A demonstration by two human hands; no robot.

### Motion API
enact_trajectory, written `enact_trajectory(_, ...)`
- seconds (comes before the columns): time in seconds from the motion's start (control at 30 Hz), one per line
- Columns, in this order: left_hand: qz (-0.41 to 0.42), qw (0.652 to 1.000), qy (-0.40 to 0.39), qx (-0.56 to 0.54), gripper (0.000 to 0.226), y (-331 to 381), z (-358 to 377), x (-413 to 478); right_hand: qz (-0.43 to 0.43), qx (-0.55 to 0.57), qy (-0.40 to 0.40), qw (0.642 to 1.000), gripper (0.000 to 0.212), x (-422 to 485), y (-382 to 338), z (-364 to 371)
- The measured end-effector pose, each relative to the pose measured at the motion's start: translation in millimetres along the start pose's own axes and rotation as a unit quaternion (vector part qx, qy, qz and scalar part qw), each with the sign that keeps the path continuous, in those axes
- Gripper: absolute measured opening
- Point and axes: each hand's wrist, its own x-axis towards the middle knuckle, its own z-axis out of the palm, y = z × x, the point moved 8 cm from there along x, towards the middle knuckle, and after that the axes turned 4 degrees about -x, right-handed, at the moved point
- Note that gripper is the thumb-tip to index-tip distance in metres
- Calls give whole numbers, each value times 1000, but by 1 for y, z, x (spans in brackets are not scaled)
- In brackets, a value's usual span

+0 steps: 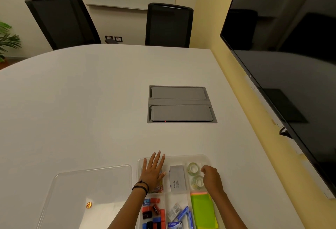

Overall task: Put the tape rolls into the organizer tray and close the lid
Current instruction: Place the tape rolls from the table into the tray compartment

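A clear plastic organizer tray (181, 156) lies at the near edge of the white table. Two clear tape rolls sit in its right far compartment, one tape roll (193, 168) behind the other tape roll (197, 181). My right hand (211, 178) hovers at the right side of those rolls with fingers curled; it hides whether it touches or holds one. My left hand (153, 171) rests flat, fingers spread, on the tray's left far compartment. The clear lid (87, 192) lies flat on the table left of the tray, off the tray.
The tray also holds a grey box (177, 178), green sticky notes (202, 210), staple packs and red, blue and black small items (153, 214). A grey cable hatch (181, 104) sits mid-table. Two black chairs stand behind; a large dark screen (283, 50) hangs right.
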Motion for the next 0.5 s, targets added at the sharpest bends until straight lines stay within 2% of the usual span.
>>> enact_trajectory(0.07, -5, 1000, 6, 10, 60, 0, -2, 1, -21, -65, -18, 998, 27, -4, -6, 3)
enact_trajectory(0.13, -3, 1000, -4, 6, 63, 1, -2, 2, -38, -113, -37, 992, 42, -4, -10, 11)
enact_trajectory(0.17, 4, 1000, -12, -11, 74, 3, -1, 3, -46, -129, -51, 989, 45, -5, -14, 15)
enact_trajectory(0.23, 19, 999, -25, -43, 116, 4, 5, 8, -85, -186, -39, 978, 42, -6, -22, 20)
enact_trajectory(0.3, 9, 999, -23, -23, 130, 2, 6, 9, -76, -196, -29, 977, 42, -5, -26, 21)
enact_trajectory(0.37, 17, 1000, -3, -9, 115, 4, 2, 9, -47, -153, -22, 987, 43, -2, -19, 21)
enact_trajectory(0.43, -6, 1000, -11, -13, 85, 0, -3, 9, -13, -107, -17, 994, 46, -2, -14, 19)
enact_trajectory(0.5, -14, 1000, -9, -14, 67, -2, -4, 9, -30, -126, -10, 992, 48, 0, -12, 20)
